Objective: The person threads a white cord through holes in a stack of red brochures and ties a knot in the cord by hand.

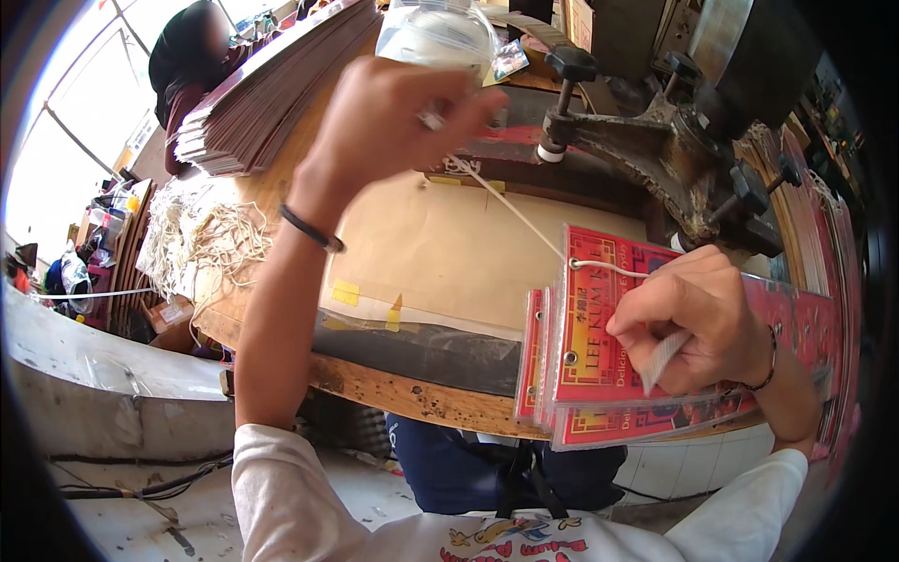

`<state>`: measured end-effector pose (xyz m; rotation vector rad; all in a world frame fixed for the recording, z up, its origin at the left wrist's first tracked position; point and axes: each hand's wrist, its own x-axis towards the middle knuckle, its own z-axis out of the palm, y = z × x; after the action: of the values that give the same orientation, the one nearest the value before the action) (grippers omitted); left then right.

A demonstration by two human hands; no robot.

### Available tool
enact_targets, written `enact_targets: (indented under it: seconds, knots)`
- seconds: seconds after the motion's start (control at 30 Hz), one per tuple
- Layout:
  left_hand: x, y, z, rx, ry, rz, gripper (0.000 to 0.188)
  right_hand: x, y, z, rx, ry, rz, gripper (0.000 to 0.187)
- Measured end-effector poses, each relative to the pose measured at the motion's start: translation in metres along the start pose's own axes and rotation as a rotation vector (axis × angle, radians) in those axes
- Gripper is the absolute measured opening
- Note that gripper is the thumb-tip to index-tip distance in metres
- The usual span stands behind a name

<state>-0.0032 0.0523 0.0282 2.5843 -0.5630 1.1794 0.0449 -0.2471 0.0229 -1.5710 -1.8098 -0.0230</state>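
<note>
My right hand (688, 323) is closed over a stack of red and yellow plastic-covered cards (590, 328), with a pale strip (667, 361) sticking out of the fist. A white cord (520, 214) passes through a metal eyelet near the top card's corner. One side of it leads to my right hand; the other runs to a small tangle (461, 166) by the machine's base. My left hand (407, 117) is raised above the table, blurred by motion. Its fingers look bent, and a small whitish bit shows among them; what it is I cannot make out.
A metal machine with black knobs (646, 140) stands at the back right. Loose white cords (201, 234) lie at the table's left, below a tall stack of boards (272, 94). A clear plastic container (440, 33) sits at the back. Another person (192, 66) is at far left.
</note>
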Motion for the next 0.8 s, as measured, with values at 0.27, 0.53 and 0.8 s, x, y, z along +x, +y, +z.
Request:
enact_targets:
  seconds: [0.27, 0.53, 0.8]
  knots:
    - [-0.025, -0.062, -0.025, 0.292, 0.223, -0.271, 0.036, -0.001, -0.004, -0.002, 0.067, -0.096, 0.03, 0.022]
    - [-0.03, -0.073, -0.021, 0.277, 0.226, -0.375, 0.034, 0.001, 0.001, -0.004, 0.47, -0.074, 0.228, 0.02]
    - [-0.03, -0.069, -0.004, 0.23, 0.143, -0.317, 0.032, -0.002, -0.001, -0.005, 0.402, 0.195, 0.207, 0.015]
